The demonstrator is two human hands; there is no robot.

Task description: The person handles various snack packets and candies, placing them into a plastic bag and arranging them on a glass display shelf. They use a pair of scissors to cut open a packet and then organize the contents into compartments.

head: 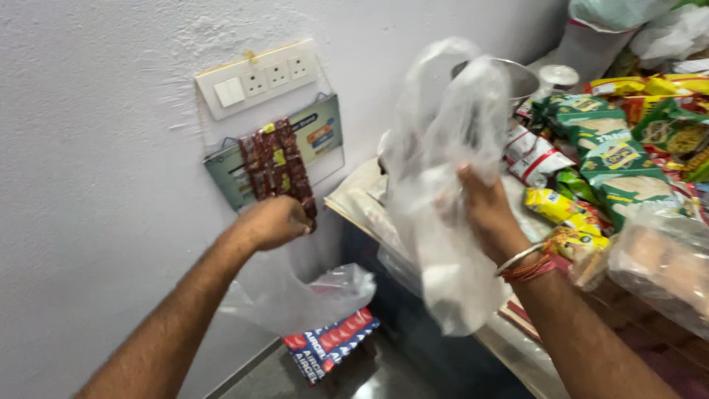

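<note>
My left hand (273, 220) is closed on the lower end of a hanging strip of small dark red sachets (277, 166) that dangles down the white wall. My right hand (480, 203), with bangles and a red thread at the wrist, grips a clear plastic bag (443, 148) and holds it up in front of the counter. The bag hangs loose below my fist and looks nearly empty.
A white switch and socket plate (258, 80) and a hanging card (325, 137) are on the wall. Green and yellow snack packets (613, 159) crowd the counter at right, with a steel vessel (521, 77) behind the bag. Another plastic bag (310, 295) and a red-blue packet (332, 343) lie below.
</note>
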